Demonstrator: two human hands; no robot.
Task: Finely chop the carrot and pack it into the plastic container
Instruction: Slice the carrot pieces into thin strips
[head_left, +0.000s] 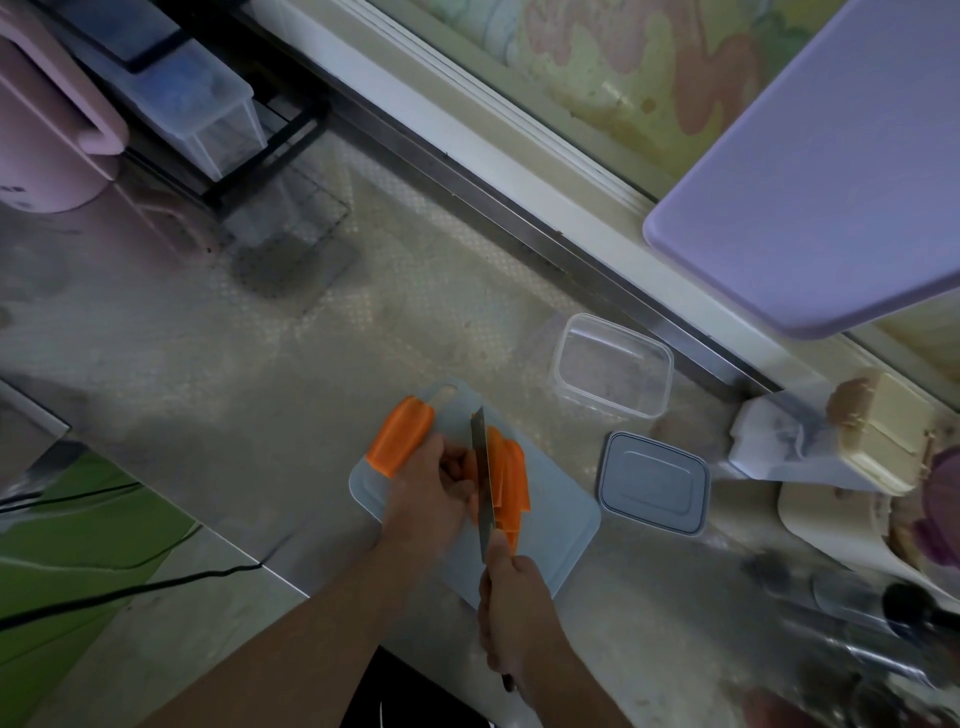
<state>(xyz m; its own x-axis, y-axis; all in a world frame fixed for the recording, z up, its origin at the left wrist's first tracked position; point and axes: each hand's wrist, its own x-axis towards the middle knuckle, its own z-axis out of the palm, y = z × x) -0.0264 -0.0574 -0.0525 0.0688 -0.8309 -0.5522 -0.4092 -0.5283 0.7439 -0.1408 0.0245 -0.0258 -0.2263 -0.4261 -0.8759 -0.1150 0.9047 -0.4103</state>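
Now slicing lengthwise: right hand (511, 605) wrapped round knife (483, 480), left hand (434, 491) pinching carrot (511, 475). Keep fingertips tucked, blade vertical, strips thin before dicing.

At frame centre a cutting board (561, 525) lies on the bench (208, 364), carrot pieces (511, 475) on it, a container (613, 364) upper right, its lid (652, 483) right.

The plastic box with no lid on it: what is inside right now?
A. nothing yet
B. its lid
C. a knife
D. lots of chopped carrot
A: the clear plastic container shows only its bare bottom, its lid lies apart on the counter, and the carrot strips are on the cutting board under the knife.
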